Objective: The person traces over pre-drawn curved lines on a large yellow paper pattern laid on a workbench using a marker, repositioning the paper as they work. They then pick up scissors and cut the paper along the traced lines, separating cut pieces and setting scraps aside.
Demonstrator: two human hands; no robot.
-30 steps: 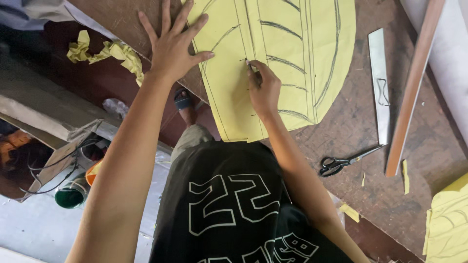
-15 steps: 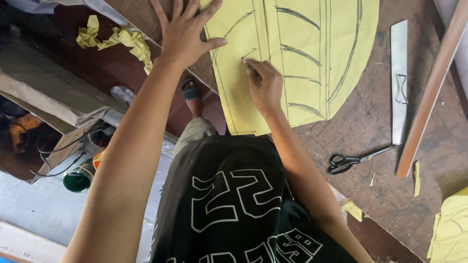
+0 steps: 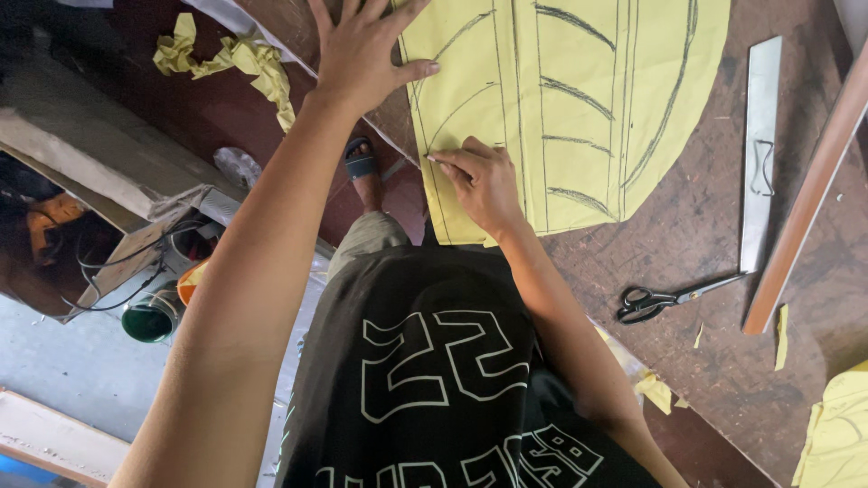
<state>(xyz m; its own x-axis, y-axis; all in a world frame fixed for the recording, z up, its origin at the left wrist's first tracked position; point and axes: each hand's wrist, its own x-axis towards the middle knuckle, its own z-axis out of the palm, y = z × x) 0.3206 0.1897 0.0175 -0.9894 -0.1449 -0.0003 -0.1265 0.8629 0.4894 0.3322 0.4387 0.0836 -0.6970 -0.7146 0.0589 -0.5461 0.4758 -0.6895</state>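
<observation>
Rough, dark-stained boards make up the worktable (image 3: 723, 380), seen from above over a black printed shirt; a cluttered floor lies below to the left.

A large yellow sheet (image 3: 579, 108), cut to a leaf outline and marked with dark drawn veins, lies flat on the table at the top of the view; it is judged to be thin, light and limp, easily creased or torn, and likely to slide on the wood unless weighted. The left hand (image 3: 366, 50) is spread flat, fingers splayed, pressed across the sheet's left edge and the table beside it; the right hand (image 3: 484, 181) is closed in a pinch on a thin drawing tool whose tip (image 3: 429, 158) rests near the sheet's left margin. A hold is best taken by flat pressure on the surface, or at an edge with two hands, not by one corner.

To the right, apart from the sheet, a metal ruler (image 3: 758, 154) and a long wooden strip (image 3: 809, 194) are laid side by side; black-handled scissors (image 3: 665, 296) lie below them; yellow scraps (image 3: 782, 334) are scattered nearby, and a crumpled yellow offcut (image 3: 240, 63) rests at upper left. Nothing is seen lying on the sheet itself.
</observation>
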